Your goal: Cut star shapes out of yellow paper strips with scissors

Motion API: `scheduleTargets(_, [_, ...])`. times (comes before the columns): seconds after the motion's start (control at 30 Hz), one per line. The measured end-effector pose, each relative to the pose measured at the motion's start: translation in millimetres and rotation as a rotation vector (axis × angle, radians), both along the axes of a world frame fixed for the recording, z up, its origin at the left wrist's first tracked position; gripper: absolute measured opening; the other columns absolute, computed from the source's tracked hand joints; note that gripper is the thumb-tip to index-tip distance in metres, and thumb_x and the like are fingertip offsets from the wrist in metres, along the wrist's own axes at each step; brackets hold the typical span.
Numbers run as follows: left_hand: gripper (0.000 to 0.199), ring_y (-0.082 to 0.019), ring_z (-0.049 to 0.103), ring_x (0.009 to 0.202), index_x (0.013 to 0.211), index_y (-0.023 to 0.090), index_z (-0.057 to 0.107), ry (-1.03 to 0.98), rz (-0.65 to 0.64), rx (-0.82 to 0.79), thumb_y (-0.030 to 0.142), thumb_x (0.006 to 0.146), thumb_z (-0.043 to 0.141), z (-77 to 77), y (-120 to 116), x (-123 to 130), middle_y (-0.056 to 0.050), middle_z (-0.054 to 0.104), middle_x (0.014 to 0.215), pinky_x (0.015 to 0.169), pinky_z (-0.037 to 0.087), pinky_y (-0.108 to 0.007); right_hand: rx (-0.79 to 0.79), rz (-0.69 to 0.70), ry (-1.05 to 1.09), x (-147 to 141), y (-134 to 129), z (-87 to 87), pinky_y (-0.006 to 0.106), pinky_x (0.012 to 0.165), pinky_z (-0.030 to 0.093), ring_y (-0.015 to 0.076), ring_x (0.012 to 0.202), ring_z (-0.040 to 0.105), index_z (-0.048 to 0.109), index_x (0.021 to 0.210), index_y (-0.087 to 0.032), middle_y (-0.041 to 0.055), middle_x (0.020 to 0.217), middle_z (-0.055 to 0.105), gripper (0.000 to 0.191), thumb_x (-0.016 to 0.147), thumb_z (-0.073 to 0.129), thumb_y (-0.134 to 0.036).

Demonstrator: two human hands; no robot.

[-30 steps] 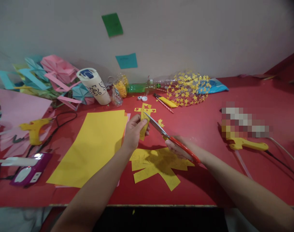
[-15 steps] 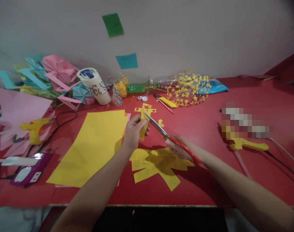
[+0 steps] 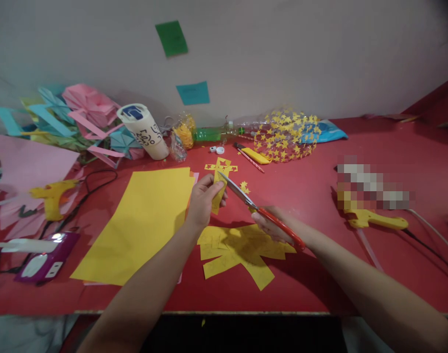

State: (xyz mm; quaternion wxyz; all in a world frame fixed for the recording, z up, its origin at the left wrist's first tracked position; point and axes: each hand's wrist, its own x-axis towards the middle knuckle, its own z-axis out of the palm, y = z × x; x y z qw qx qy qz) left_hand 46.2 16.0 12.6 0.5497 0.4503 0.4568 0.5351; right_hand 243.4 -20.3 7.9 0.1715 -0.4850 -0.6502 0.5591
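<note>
My left hand (image 3: 202,200) pinches a small yellow paper strip (image 3: 218,200) between thumb and fingers. Closed around the red handles of a pair of scissors (image 3: 271,220) is my right hand (image 3: 270,226). The scissor blades look nearly together, their tips at the strip's upper edge; whether they touch the paper I cannot tell. Several yellow paper pieces (image 3: 229,264) lie fanned out below my hands. Just beyond the strip are yellow scraps with star-shaped holes (image 3: 231,168), and small cut-out stars (image 3: 245,187) rest close to the blades.
Left of my arm lies a stack of yellow sheets (image 3: 146,215). Yellow glue guns sit at left (image 3: 54,196) and right (image 3: 378,219), with cords. Along the wall stand a white tumbler (image 3: 146,132), a star-covered clear ball (image 3: 288,137) and a yellow cutter (image 3: 256,156).
</note>
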Motion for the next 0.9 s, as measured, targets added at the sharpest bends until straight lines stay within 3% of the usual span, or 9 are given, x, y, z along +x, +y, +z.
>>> scheduleTargets(0.67, [0.025, -0.008, 0.051, 0.039, 0.064, 0.021, 0.05, 0.015, 0.003, -0.001, 0.038, 0.069, 0.066, -1.3, 3, -5, 0.005, 0.057, 0.049, 0.04, 0.044, -0.02, 0.002, 0.0, -0.036, 1, 1, 1.0, 0.022, 0.04, 0.029, 0.0076, 0.045, 0.031, 0.033, 0.061, -0.024, -0.0065, 0.054, 0.032, 0.062, 0.075, 0.051, -0.081])
scheduleTargets(0.8, [0.024, -0.008, 0.047, 0.045, 0.061, 0.02, 0.052, 0.054, 0.085, 0.09, 0.035, 0.067, 0.069, -1.6, 7, -9, 0.006, 0.05, 0.051, 0.043, 0.043, -0.02, -0.013, -0.016, -0.033, 1, 2, -0.1, 0.022, 0.039, 0.028, 0.007, 0.044, 0.031, 0.034, 0.062, -0.024, -0.0069, 0.054, 0.033, 0.061, 0.075, 0.052, -0.081])
scheduleTargets(0.9, [0.023, -0.007, 0.046, 0.048, 0.057, 0.019, 0.054, 0.107, 0.078, 0.176, 0.03, 0.07, 0.068, -3.8, 8, -11, 0.005, 0.048, 0.052, 0.048, 0.042, -0.02, -0.008, -0.014, -0.007, 0, 2, -0.4, 0.022, 0.039, 0.028, 0.0068, 0.042, 0.032, 0.035, 0.062, -0.023, -0.0071, 0.051, 0.034, 0.062, 0.075, 0.05, -0.082])
